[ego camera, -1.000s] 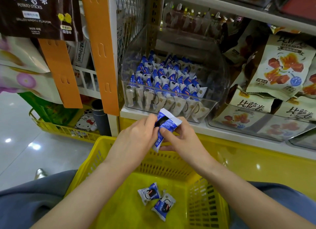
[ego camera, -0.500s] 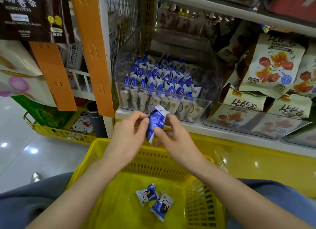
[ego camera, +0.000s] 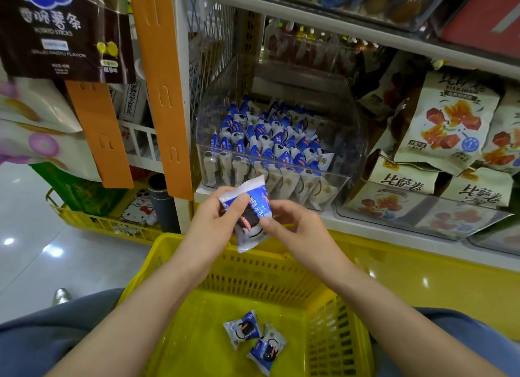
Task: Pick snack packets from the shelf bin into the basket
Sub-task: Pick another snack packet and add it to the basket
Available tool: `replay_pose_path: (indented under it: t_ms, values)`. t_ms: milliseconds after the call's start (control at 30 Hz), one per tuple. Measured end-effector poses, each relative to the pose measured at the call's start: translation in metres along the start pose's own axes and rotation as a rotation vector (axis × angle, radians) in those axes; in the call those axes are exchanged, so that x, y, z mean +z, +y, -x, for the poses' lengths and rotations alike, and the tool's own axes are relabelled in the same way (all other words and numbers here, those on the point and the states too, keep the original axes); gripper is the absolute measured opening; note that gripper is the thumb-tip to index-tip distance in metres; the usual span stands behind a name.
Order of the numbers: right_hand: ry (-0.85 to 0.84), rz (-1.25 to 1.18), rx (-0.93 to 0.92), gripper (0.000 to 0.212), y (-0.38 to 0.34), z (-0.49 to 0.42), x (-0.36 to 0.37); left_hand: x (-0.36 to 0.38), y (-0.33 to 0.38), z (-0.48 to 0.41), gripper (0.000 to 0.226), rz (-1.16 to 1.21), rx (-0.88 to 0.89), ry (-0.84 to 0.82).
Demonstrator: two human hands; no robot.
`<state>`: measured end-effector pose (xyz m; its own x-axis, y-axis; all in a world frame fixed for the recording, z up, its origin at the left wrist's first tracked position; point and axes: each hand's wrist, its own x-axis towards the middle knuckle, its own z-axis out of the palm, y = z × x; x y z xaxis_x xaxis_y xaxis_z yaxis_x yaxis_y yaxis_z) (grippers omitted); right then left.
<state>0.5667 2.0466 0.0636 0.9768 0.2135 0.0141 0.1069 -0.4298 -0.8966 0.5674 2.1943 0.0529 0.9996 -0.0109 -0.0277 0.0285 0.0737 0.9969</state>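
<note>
Both hands on one packet (ego camera: 249, 212) — held above the basket (ego camera: 253, 272).
Left hand (ego camera: 216, 222) and right hand (ego camera: 292, 227) pinch its sides, just before the clear bin (ego camera: 349, 140); two packets (ego camera: 254, 340) lie in the basket.

Bright overhead light – glare spots on floor (ego camera: 31, 250); wide-angle edges bend.

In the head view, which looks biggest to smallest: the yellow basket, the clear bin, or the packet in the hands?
1. yellow basket, though it is also nearest the camera
2. clear bin
3. held packet, plainly the smallest
</note>
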Motion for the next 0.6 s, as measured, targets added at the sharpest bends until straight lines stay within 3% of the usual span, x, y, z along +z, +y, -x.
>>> replay_pose_path:
  t_ms: [133,267,500,600]
  values:
    - [-0.101,-0.156,0.015,0.018,-0.003,0.005,0.006,-0.002,0.008,0.002,0.019,-0.038,0.004,0.055]
    - [-0.033,-0.192,0.01,0.009,-0.005,0.006,0.004,-0.004,0.018,-0.004,0.023,-0.126,0.093,0.076]
    - [0.363,-0.128,-0.081,0.018,-0.027,-0.039,-0.03,-0.023,0.045,-0.043,0.028,-0.845,0.616,0.103]
    - [0.502,-0.067,-0.148,0.015,-0.047,-0.092,-0.044,-0.026,0.046,-0.066,0.03,-1.101,0.659,0.019]
